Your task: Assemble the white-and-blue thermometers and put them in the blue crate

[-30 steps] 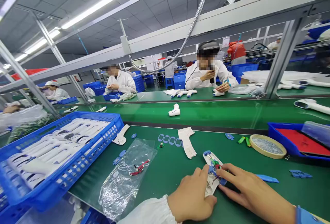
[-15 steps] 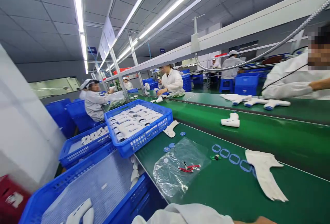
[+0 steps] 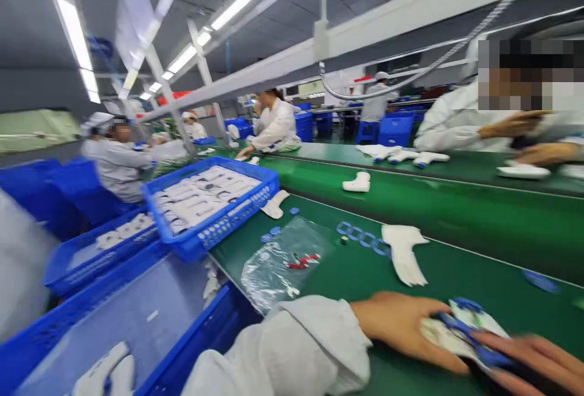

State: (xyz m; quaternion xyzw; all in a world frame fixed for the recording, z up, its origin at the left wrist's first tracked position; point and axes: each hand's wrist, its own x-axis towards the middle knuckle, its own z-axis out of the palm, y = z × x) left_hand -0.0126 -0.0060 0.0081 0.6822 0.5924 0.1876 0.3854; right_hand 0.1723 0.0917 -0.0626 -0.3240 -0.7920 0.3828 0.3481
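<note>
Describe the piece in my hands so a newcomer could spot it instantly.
On the green table, look lower right in the view, to the left hand and right hand. Between them is a white shell; blue parts on it set it apart from the all-white piece lying beyond.

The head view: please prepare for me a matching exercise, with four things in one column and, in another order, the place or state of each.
Things
1. red wires
2. blue rings
3. white L-shaped part
4. left hand

Places or states
A. on the shiny green strip
B. holding a white casing
C. at the clear plastic bag
D. laid in a row

Pairs: 1-C, 2-D, 3-A, 4-B
</note>
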